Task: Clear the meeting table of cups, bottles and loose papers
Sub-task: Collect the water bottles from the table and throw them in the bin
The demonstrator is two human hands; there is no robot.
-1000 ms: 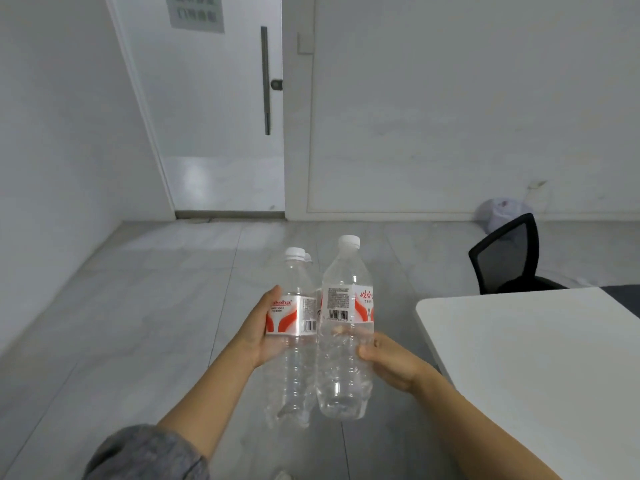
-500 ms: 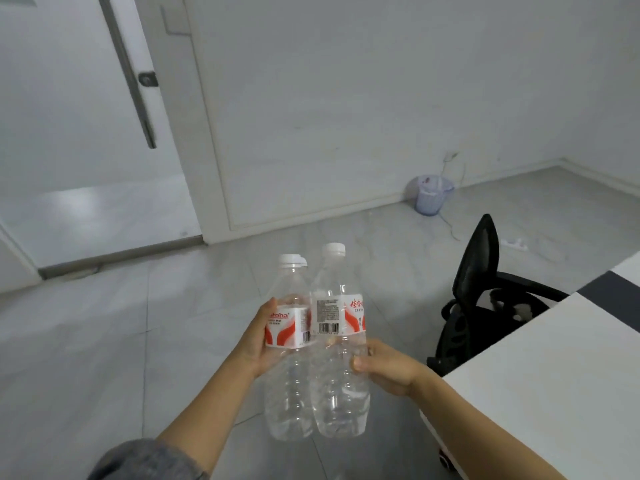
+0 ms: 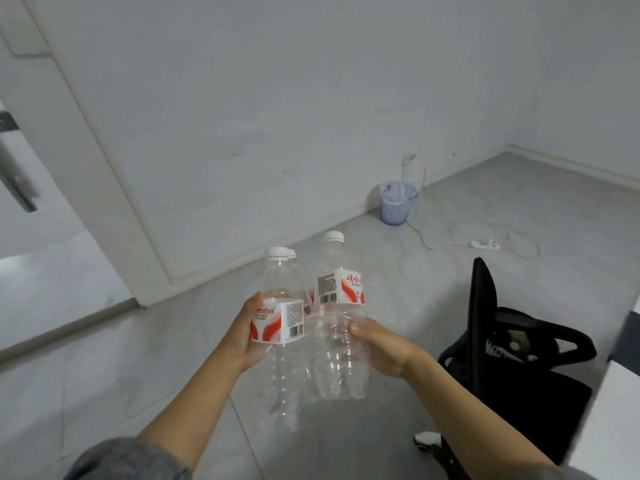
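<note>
Carrying: we hold 3 clear capped bottles upright at the centre of the frame, over the floor and off the table (image 3: 616,410).
Left hand (image 3: 242,337): clasped round the left bottle (image 3: 277,320) at its red and white label, thumb up along the near side.
Right hand (image 3: 384,348): wrapped round the right bottle (image 3: 341,285) below its label, thumb pressed on the front.
Middle bottle (image 3: 309,308): wedged between the other 2, mostly hidden; we cannot tell which hand bears it.
Why bunched: pressing all 3 together probably lets 2 hands carry them in 1 trip without the middle one slipping.
Table: only a white corner at the lower right edge shows.
Basket (image 3: 396,202): by the wall, upper right of centre, well apart from us; we judge it the likely drop point.
Chair (image 3: 485,341): black, at the lower right beside the table, so our path should keep left of it.
</note>
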